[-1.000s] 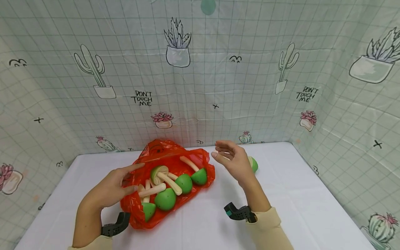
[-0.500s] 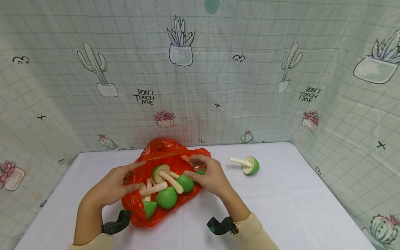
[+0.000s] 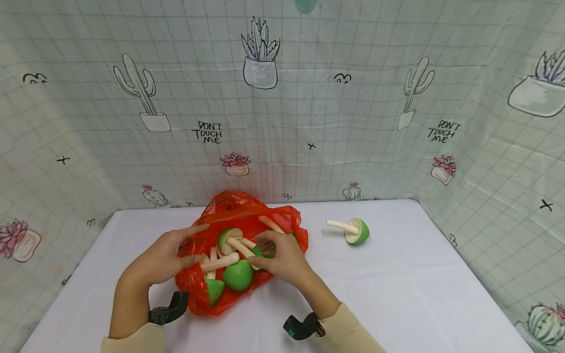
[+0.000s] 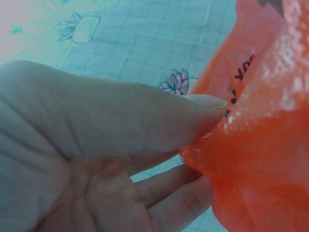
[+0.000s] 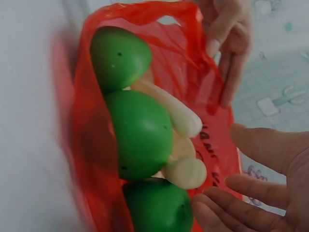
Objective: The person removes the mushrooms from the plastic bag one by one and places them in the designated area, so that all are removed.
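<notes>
Several toy mushrooms with green caps (image 3: 238, 275) and cream stems (image 3: 219, 262) lie in the mouth of a red plastic bag (image 3: 286, 215). At the bag's left side, my left hand (image 3: 163, 260) holds the rim between thumb and fingers; the left wrist view shows the thumb (image 4: 159, 113) against the red film. My right hand (image 3: 284, 260) is over the right part of the opening, thumb and fingers apart around a mushroom there. In the right wrist view its fingertips (image 5: 205, 210) are right at the lowest green cap (image 5: 157, 208), with no grip on it.
One more toy mushroom (image 3: 356, 231) lies on the white table (image 3: 397, 284), right of the bag, its stem pointing left. Patterned cloth walls (image 3: 304, 113) with cactus drawings stand behind and at both sides.
My right hand has moved left, from beside the lone mushroom to over those in the bag, uncovering the lone mushroom's stem. My left hand stays at the bag's rim.
</notes>
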Demonstrator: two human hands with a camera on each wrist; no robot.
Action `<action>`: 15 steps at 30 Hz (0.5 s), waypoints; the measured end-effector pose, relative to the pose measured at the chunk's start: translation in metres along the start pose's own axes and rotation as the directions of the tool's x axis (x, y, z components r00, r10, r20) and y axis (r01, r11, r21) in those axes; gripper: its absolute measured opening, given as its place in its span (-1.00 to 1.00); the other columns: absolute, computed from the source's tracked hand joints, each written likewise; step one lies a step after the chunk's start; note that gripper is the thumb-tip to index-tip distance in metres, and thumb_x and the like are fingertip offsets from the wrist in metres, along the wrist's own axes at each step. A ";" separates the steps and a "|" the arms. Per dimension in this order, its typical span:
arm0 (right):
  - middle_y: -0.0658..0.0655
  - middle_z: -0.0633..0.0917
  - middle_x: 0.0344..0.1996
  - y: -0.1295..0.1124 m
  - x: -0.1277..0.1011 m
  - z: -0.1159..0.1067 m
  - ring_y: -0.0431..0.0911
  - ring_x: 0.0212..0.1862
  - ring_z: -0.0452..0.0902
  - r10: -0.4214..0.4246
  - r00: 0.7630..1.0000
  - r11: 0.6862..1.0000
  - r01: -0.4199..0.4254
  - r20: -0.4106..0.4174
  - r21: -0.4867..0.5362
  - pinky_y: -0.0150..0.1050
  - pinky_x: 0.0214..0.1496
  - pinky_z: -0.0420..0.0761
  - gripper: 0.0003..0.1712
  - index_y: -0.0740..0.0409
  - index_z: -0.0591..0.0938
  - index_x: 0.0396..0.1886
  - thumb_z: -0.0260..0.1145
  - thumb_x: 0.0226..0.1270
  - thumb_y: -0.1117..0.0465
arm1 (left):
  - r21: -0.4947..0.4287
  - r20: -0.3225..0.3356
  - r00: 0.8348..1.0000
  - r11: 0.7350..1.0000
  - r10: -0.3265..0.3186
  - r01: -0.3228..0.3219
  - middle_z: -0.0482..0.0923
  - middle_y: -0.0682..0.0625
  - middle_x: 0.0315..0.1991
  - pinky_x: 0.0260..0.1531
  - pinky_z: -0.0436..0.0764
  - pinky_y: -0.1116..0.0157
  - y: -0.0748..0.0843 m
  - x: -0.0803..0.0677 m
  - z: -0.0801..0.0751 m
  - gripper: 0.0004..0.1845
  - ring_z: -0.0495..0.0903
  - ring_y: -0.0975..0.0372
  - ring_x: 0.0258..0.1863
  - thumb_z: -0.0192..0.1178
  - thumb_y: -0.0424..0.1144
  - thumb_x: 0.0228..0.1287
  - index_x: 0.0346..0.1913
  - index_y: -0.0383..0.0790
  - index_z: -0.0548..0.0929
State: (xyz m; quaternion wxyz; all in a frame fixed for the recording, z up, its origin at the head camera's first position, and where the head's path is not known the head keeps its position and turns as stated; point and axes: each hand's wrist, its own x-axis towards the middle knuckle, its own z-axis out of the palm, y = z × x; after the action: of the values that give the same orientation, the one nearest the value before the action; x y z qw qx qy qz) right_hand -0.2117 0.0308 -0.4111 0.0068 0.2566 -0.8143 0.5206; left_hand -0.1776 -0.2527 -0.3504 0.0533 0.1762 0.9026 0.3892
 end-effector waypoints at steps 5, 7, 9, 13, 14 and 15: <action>0.21 0.63 0.29 -0.001 0.000 0.007 0.07 -0.05 0.74 0.012 1.000 1.000 -0.012 0.005 -0.020 -0.21 -0.03 0.79 -0.53 0.36 0.73 0.07 0.62 0.19 0.29 | -0.007 0.009 1.000 1.000 -0.010 0.010 0.45 -0.47 0.38 0.12 0.68 -0.15 -0.002 0.000 -0.001 -0.30 0.57 -0.27 0.23 0.35 -0.52 0.31 0.50 -0.48 0.39; 0.19 0.64 0.27 -0.001 0.000 0.008 0.05 -0.04 0.74 0.018 1.000 0.999 -0.017 0.000 -0.028 -0.22 -0.07 0.79 -0.53 0.36 0.74 0.07 0.63 0.18 0.30 | -0.014 0.010 1.000 1.000 -0.005 0.005 0.45 -0.47 0.37 0.12 0.68 -0.15 -0.003 -0.001 -0.002 -0.30 0.58 -0.27 0.23 0.34 -0.53 0.31 0.50 -0.49 0.38; 0.18 0.65 0.25 -0.002 0.000 0.010 0.05 -0.04 0.74 0.018 1.000 0.999 -0.018 -0.009 -0.034 -0.21 -0.10 0.80 -0.54 0.35 0.74 0.06 0.63 0.16 0.31 | -0.021 0.011 1.000 1.000 0.006 -0.006 0.45 -0.48 0.37 0.11 0.69 -0.15 -0.003 -0.001 -0.002 -0.30 0.59 -0.27 0.22 0.34 -0.53 0.31 0.49 -0.50 0.38; 0.20 0.73 0.09 -0.002 -0.001 0.011 0.06 -0.07 0.74 0.021 1.000 0.999 -0.022 -0.007 -0.040 -0.14 -0.12 0.81 -0.54 0.37 0.74 0.04 0.64 0.14 0.33 | -0.025 0.009 1.000 1.000 0.017 -0.017 0.47 -0.45 0.37 0.15 0.65 -0.16 -0.003 -0.002 -0.002 -0.32 0.60 -0.24 0.22 0.33 -0.52 0.32 0.49 -0.49 0.39; 0.21 0.75 0.05 -0.002 -0.001 0.012 0.06 -0.08 0.75 0.018 1.000 0.999 -0.018 -0.003 -0.044 -0.11 -0.11 0.81 -0.54 0.38 0.73 0.03 0.65 0.13 0.34 | -0.028 0.009 1.000 0.999 0.018 -0.018 0.47 -0.45 0.37 0.17 0.64 -0.17 -0.003 -0.001 -0.002 -0.32 0.60 -0.24 0.22 0.32 -0.52 0.33 0.49 -0.49 0.39; 0.21 0.76 0.02 -0.002 -0.002 0.012 0.07 -0.09 0.75 0.014 1.000 0.999 -0.014 0.002 -0.047 -0.09 -0.10 0.81 -0.54 0.38 0.73 0.02 0.65 0.13 0.34 | -0.031 0.008 1.000 0.999 0.017 -0.016 0.47 -0.44 0.38 0.19 0.63 -0.17 -0.003 -0.001 -0.003 -0.32 0.60 -0.24 0.23 0.32 -0.52 0.33 0.49 -0.48 0.40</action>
State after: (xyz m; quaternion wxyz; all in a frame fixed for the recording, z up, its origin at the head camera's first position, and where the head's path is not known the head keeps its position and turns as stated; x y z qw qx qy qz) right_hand -0.2063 0.0205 -0.4159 0.0082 0.2511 -0.8281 0.5012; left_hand -0.1778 -0.2566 -0.3508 0.0565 0.1845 0.8947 0.4029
